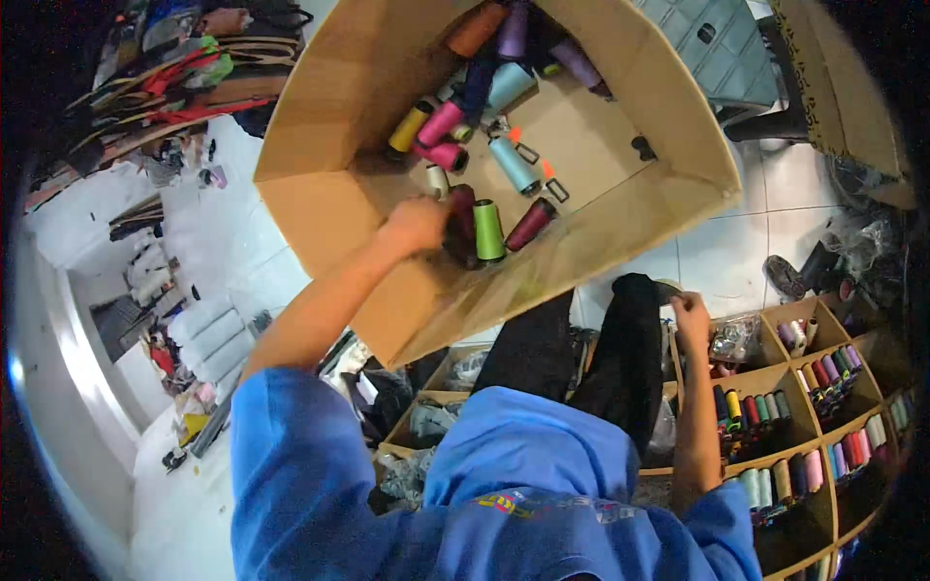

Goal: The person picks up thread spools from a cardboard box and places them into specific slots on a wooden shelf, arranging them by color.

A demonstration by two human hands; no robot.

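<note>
A large open cardboard box [320,218] stands in front of me with thread cones in it. My left hand [417,225] reaches inside, next to a dark maroon cone [461,221]; its fingers are blurred, so its grip is unclear. A green cone [488,230], another maroon cone [530,224] and a light blue cone [513,165] lie nearby. Further in are pink [442,124], yellow [412,126] and purple cones [513,31]. My right hand [690,315] is at my right, beside my leg, with curled fingers; anything in them is too small to make out.
Wooden compartments [775,450] with upright thread cones stand at my right, and more compartments lie below my legs. Piled garments [194,82] hang at the far left. Wrapped rolls [208,334] lie on the white floor. A grey plastic crate [712,48] sits behind the box.
</note>
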